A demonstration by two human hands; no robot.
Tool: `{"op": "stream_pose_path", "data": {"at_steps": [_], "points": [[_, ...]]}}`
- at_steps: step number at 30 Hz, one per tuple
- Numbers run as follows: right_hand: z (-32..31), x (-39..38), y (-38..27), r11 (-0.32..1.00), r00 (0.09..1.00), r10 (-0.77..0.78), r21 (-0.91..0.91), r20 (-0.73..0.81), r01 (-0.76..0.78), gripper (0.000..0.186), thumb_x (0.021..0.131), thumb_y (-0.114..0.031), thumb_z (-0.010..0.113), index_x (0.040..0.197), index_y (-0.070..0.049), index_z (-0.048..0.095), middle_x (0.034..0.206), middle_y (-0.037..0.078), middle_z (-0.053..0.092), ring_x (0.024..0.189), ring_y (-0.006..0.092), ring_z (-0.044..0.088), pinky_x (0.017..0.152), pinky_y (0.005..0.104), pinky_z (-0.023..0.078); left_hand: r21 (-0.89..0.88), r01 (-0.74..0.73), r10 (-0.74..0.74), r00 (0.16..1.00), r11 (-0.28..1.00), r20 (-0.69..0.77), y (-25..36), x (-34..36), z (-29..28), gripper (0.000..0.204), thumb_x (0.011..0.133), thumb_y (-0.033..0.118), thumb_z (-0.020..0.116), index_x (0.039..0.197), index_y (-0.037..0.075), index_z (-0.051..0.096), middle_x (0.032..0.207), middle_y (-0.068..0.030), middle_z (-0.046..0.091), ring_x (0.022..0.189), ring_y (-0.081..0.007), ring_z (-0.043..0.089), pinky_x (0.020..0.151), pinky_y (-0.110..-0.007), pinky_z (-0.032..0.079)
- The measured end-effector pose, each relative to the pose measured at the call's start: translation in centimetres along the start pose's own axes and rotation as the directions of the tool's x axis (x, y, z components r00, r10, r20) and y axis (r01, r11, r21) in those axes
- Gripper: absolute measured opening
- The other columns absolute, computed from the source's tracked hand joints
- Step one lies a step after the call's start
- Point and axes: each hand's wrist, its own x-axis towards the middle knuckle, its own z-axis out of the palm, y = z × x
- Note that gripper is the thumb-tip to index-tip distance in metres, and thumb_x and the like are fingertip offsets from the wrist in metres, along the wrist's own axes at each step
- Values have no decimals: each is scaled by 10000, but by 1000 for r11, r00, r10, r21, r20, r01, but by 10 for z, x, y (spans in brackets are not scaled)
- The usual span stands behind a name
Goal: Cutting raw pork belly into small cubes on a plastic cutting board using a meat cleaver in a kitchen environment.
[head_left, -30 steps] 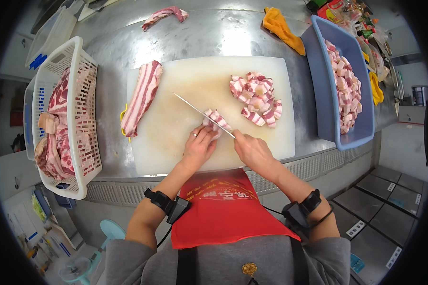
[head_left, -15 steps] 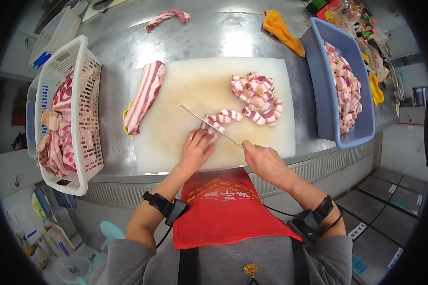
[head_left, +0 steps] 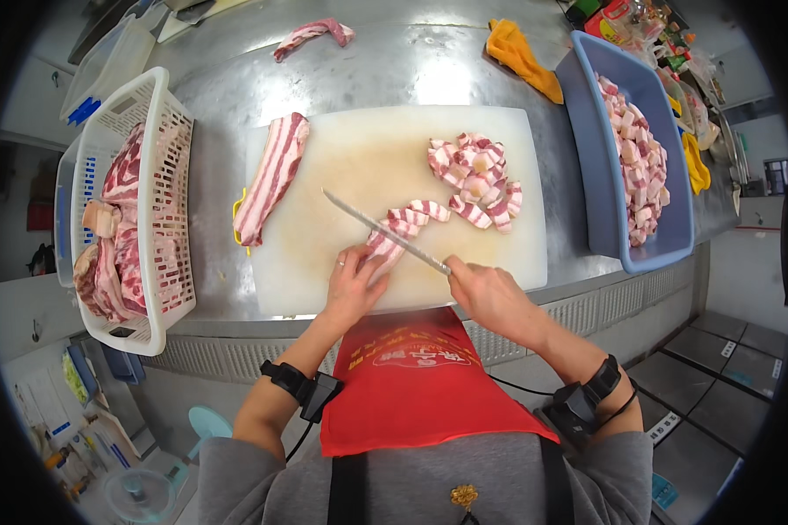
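Note:
My right hand [head_left: 490, 302] is closed round the handle of a long knife [head_left: 359, 214]. Its blade slants up to the left, across a short strip of pork belly [head_left: 382, 248] on the white cutting board [head_left: 359, 144]. With curled fingers and thumb, my left hand [head_left: 354, 284] grips the near part of that strip, just below the blade. Sliced pork pieces [head_left: 429, 210] lie at the strip's far end. A heap of pork chunks [head_left: 470, 166] sits farther right on the board. A long pork belly slab [head_left: 275, 179] rests along the board's left edge.
A white slotted basket [head_left: 155, 122] with large pork pieces [head_left: 124, 236] stands at the left. At the right is a blue tub [head_left: 597, 184] of pork cubes [head_left: 636, 166]. An orange cloth [head_left: 521, 57] and a small meat strip [head_left: 313, 37] lie on the metal table [head_left: 411, 52].
My left hand has shifted slightly toward me and left, uncovering more of the strip. The knife has tilted, showing more of its blade face, still across the pork.

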Motion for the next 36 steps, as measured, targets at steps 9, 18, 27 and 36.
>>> {"op": "stream_pose_path", "data": {"at_steps": [9,18,27,36], "points": [[54,34,1,988,994,-44,-150,-98,29,149,857,-97,519,975,-26,461,695,194,596,610,387,600,545,475,490,40,-43,41,999,998,34,7,8,2,384,609,30,700,975,67,590,1039,-121,533,943,-326,515,781,-404,477],[10,-2,53,959,978,74,-256,-197,-124,167,853,-120,524,997,-61,464,720,176,588,606,385,603,549,472,497,-200,178,-174,984,964,40,2,29,-7,321,622,15,636,924,52,535,1015,-146,492,927,-349,530,782,-409,473],[-8,-8,40,992,945,127,56,-302,-116,169,874,-128,516,1016,-49,467,728,200,600,642,412,584,567,492,466,39,-114,110,990,993,91,14,61,19,360,667,63,703,1011,58,599,1120,-150,525,987,-340,525,817,-410,475],[-8,-25,34,996,979,83,22,-184,-81,160,879,-110,520,1018,-59,462,686,178,577,603,394,575,537,483,456,-117,-85,88,996,989,18,9,50,30,316,667,15,703,966,43,604,1035,-129,557,949,-325,541,790,-391,481]]}}
